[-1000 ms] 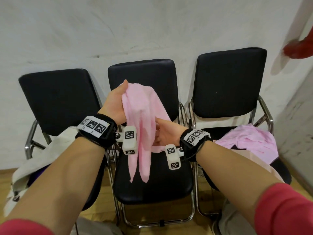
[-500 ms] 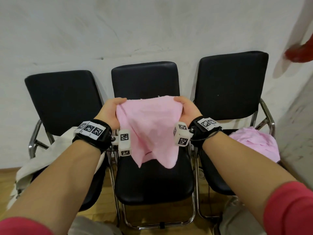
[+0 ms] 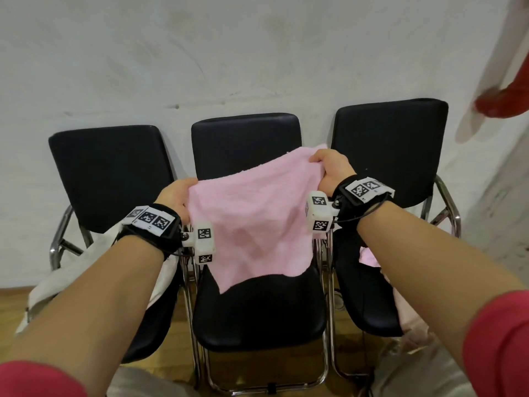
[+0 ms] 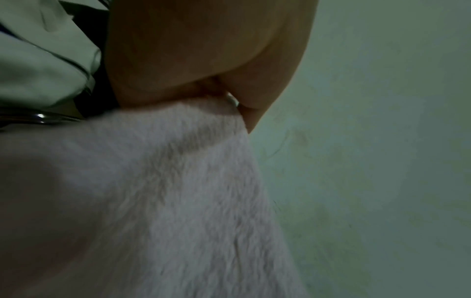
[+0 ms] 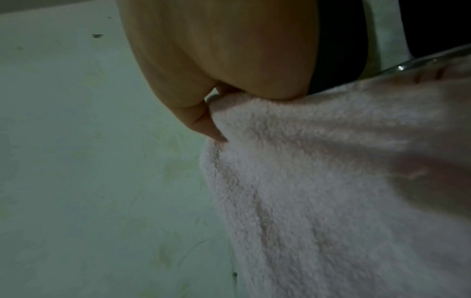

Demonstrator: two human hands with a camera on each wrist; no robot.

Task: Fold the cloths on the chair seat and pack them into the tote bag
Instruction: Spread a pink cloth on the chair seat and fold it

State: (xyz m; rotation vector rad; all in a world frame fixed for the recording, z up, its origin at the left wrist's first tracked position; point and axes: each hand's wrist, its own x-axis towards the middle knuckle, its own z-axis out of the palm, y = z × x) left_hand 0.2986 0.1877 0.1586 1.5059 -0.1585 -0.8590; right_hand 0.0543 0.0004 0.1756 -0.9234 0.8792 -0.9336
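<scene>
Three black padded chairs with chrome frames stand along a white wall; middle chair (image 3: pixel 257 310) at 6 o'clock under the pink terry cloth (image 3: pixel 252 224). Left hand (image 3: pixel 174 197) and right hand (image 3: pixel 332 169) each pinch a top corner, spreading it in the air. Second pink cloth (image 3: pixel 369 257) at 3 o'clock, mostly hidden by the right forearm. Cream tote bag (image 3: pixel 65 279) at 9 o'clock on the left chair.

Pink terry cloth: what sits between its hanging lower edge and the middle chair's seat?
Nothing: in the head view the pink terry cloth, pinched by the left hand and right hand, hangs over the bare black padded seat.
</scene>
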